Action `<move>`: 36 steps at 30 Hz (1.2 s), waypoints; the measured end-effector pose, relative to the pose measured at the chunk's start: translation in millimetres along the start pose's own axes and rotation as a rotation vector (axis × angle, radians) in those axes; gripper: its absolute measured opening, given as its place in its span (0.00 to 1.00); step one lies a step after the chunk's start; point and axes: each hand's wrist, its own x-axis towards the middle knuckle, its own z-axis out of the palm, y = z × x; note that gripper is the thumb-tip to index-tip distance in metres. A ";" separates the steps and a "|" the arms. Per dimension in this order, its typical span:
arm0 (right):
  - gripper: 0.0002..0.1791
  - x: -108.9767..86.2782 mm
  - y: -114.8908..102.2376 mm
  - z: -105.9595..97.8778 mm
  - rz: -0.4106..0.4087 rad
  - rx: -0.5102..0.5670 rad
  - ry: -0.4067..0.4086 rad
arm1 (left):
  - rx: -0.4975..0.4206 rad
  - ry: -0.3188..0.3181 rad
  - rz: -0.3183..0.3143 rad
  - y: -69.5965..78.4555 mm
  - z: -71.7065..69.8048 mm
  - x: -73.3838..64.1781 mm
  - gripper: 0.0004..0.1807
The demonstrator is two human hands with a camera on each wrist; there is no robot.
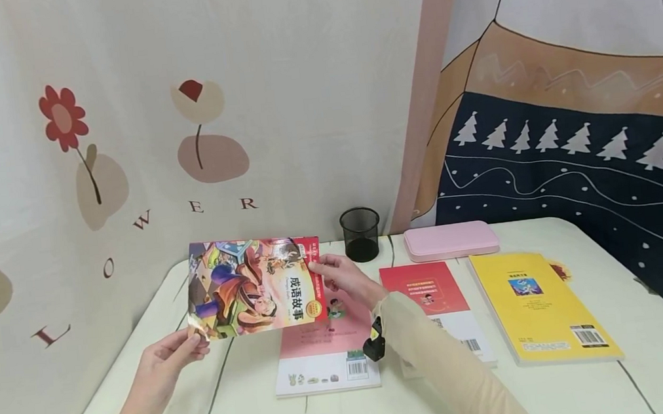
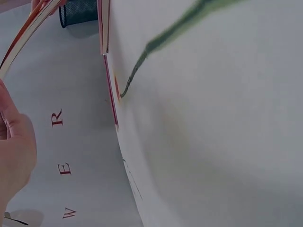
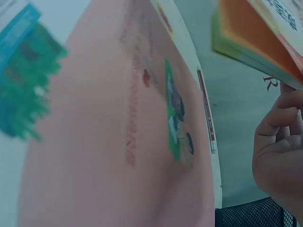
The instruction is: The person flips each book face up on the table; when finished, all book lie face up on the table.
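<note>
A colourful picture storybook (image 1: 238, 291) is held up above the table, its illustrated cover turned sideways towards me. The left hand (image 1: 166, 363) pinches its lower left corner between thumb and fingers. At the opposite edge, the right hand (image 1: 349, 279) grips the red spine side, thumb on the cover. Seen from the left wrist, the book (image 2: 28, 30) appears edge-on above the left hand (image 2: 18, 146). In the right wrist view its pages (image 3: 258, 45) gape slightly above the right hand's curled fingers. Beneath lies a pink and white book (image 1: 304, 370), partly covered by the storybook.
Right of the pink book lie a red and white book (image 1: 424, 284), partly behind the right sleeve, and a yellow book (image 1: 545, 320). A black mesh pen cup (image 1: 362, 244) and pink case (image 1: 451, 240) stand at the back. A pencil (image 3: 207, 111) lies beyond the pink book.
</note>
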 end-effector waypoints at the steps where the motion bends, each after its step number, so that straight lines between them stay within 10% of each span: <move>1: 0.18 -1.1 0.9 0.4 0.012 -0.007 -0.020 | -0.029 0.004 0.005 -1.4 -0.3 0.2 0.08; 11: 0.18 -12.3 2.9 -2.1 0.060 -0.141 -0.257 | -0.275 0.023 -0.030 -72.3 -40.9 16.8 0.10; 23: 0.23 -16.3 1.6 -9.4 0.027 -0.167 -0.365 | -0.177 -0.122 -0.076 1.2 -2.2 -2.4 0.10; 28: 0.25 -17.1 1.5 -11.9 0.058 -0.146 -0.348 | -0.219 -0.195 -0.100 6.2 -3.1 -0.6 0.12; 36: 0.27 -18.2 4.6 -12.4 0.075 -0.027 -0.450 | -0.306 -0.084 -0.169 2.1 -10.0 3.4 0.08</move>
